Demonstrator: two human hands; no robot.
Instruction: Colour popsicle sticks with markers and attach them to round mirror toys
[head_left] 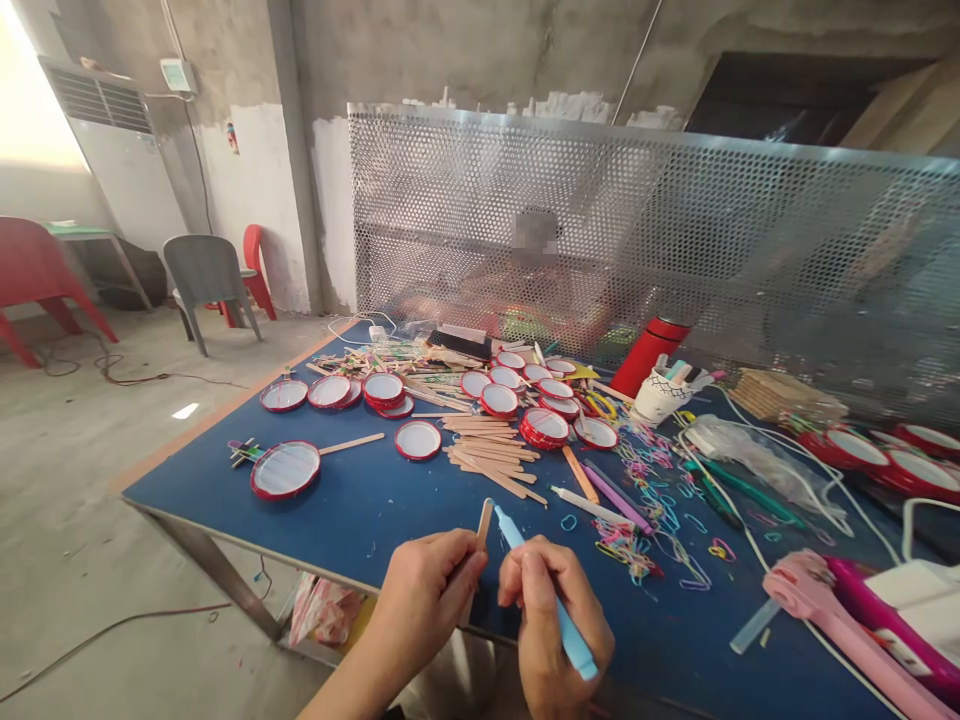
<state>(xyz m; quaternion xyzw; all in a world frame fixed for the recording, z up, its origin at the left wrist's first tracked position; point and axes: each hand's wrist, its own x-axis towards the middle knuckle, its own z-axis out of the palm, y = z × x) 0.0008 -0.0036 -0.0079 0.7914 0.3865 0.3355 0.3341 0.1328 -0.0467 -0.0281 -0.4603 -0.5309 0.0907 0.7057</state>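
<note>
Pinched in my left hand (435, 575) is a flat wooden craft stick (484, 520), its upper end pointing up above the table's near edge. My right hand (553, 605) is closed around a light blue marker (574, 640) in a writing grip. The marker's tip is right beside the top of the stick; I cannot tell if they touch. Beyond my hands lies a pile of craft sticks (491, 455). To the left, a round white disc with a red rim (285, 470) lies near another stick (351, 443). More red-rimmed discs (418, 439) lie farther back, some stacked.
Colourful rubber bands (637, 540) and loose markers (622, 495) are scattered on the blue table (360, 530). A white cup of pens (661, 395), a red bottle (649, 355) and a pink glue gun (832, 610) stand or lie rightward. A perforated metal panel (450, 200) borders the back.
</note>
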